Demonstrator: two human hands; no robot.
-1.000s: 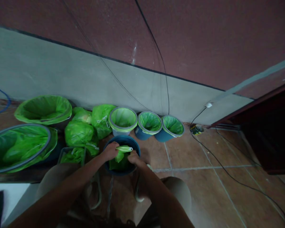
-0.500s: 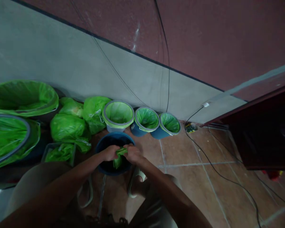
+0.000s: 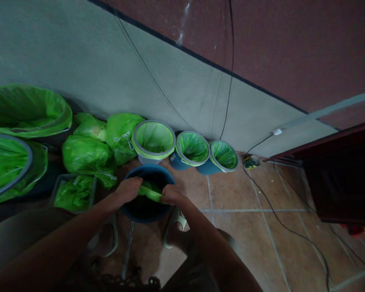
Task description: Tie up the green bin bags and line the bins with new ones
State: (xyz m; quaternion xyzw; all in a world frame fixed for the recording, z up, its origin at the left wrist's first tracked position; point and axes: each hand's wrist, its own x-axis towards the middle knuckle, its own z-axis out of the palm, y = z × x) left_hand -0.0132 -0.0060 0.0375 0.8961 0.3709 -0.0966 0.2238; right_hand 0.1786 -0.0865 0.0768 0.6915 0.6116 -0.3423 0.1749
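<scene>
A green plastic bag [image 3: 151,192] is stretched between my two hands, over the mouth of a dark blue bin [image 3: 149,219] on the floor between my feet. My left hand [image 3: 130,189] is closed on the bag's left end, near the bin's left rim. At the right rim my right hand [image 3: 172,194] grips the other end. The bin's inside is dark, and no liner shows over its rim.
Along the wall stand several bins lined with green bags, among them a grey-rimmed one [image 3: 153,140]. Tied full green bags [image 3: 86,156] sit to the left, behind a box [image 3: 94,194] of loose green bags. A black cable [image 3: 273,211] crosses the tiles at right.
My hands have moved apart, pulling the bunched bag out wider across the bin. The head view has shifted slightly.
</scene>
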